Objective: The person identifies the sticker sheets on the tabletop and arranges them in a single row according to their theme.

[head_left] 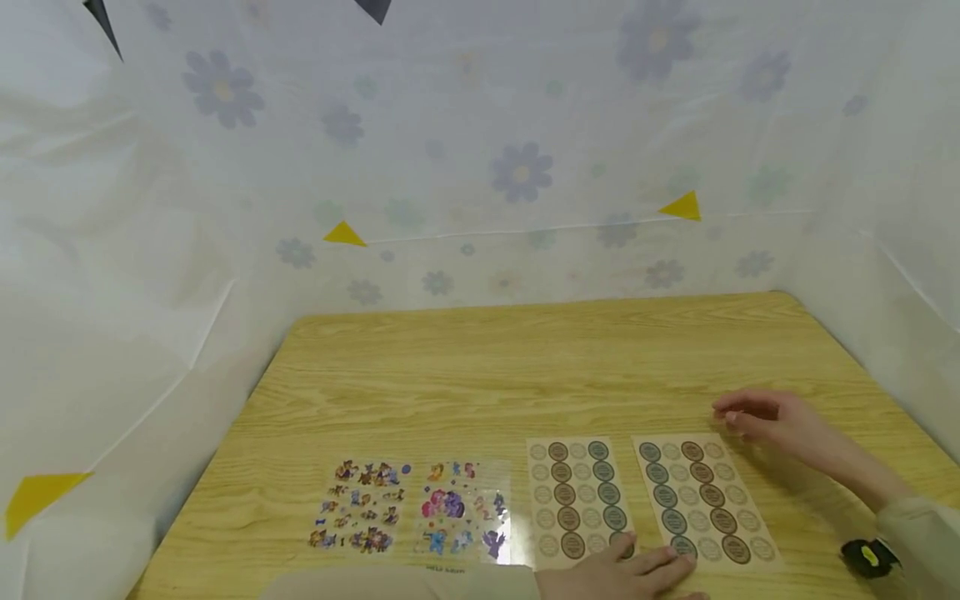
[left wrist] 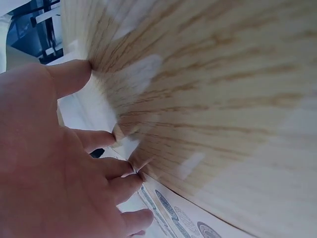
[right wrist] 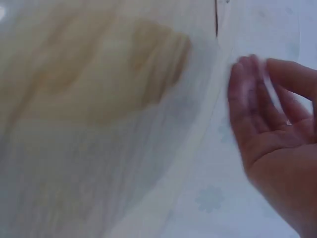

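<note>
My left hand (head_left: 618, 575) reaches in from the front edge with its fingers spread. Its fingertips rest on the lower ends of two cream sheets of round seal stickers, the inner sheet (head_left: 577, 496) and the right-hand sheet (head_left: 701, 500). In the left wrist view the fingers (left wrist: 126, 188) touch the table beside the paper. My right hand (head_left: 787, 425) hovers at the far right corner of the right-hand sheet, fingers loosely bent. The right wrist view shows nothing between that hand's thumb and fingers (right wrist: 240, 94).
Left of the seal sheets lie two clear sheets of cartoon stickers, one with ponies (head_left: 457, 508), one with small animal figures (head_left: 360, 504). A small black object (head_left: 866, 557) is near my right sleeve. A flower-patterned white curtain (head_left: 517, 233) surrounds the wooden table (head_left: 480, 367).
</note>
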`<state>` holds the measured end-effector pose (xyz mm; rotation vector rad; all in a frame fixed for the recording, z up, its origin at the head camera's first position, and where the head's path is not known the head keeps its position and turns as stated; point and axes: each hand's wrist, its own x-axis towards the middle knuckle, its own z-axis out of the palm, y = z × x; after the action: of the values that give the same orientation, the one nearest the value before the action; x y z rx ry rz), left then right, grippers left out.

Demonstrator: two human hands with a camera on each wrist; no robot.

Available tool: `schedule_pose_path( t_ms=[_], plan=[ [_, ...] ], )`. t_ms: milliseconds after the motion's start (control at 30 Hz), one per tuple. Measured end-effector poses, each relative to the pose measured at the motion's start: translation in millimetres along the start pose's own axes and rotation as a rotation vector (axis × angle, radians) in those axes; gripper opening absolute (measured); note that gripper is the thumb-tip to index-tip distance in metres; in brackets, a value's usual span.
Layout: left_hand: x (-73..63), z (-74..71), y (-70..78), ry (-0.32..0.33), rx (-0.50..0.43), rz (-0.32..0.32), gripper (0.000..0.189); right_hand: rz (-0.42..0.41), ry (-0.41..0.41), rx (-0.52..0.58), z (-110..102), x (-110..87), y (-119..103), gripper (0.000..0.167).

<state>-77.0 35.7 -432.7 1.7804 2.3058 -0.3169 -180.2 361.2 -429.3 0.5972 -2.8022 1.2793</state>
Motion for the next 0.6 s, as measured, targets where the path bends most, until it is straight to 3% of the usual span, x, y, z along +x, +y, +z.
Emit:
schedule_pose_path(
  t_ms=[133,267,600],
  plan=[
    [-0.8,0.6,-0.6,0.018,0.024,0.016,0.071,-0.107,0.047,-0.168,-1,-7.7,-11,0.028],
    [-1.1,1.4,-1.1,0.028,0.052,0.024,0.073,-0.187,0.02,-0.31,3,-18.2,-19,0.04],
    [-0.2,3.5,0.1,0.02,0.037,-0.009,0.072,-0.283,-0.141,-0.329,22,-40.1,-8,0.041]
  ],
)
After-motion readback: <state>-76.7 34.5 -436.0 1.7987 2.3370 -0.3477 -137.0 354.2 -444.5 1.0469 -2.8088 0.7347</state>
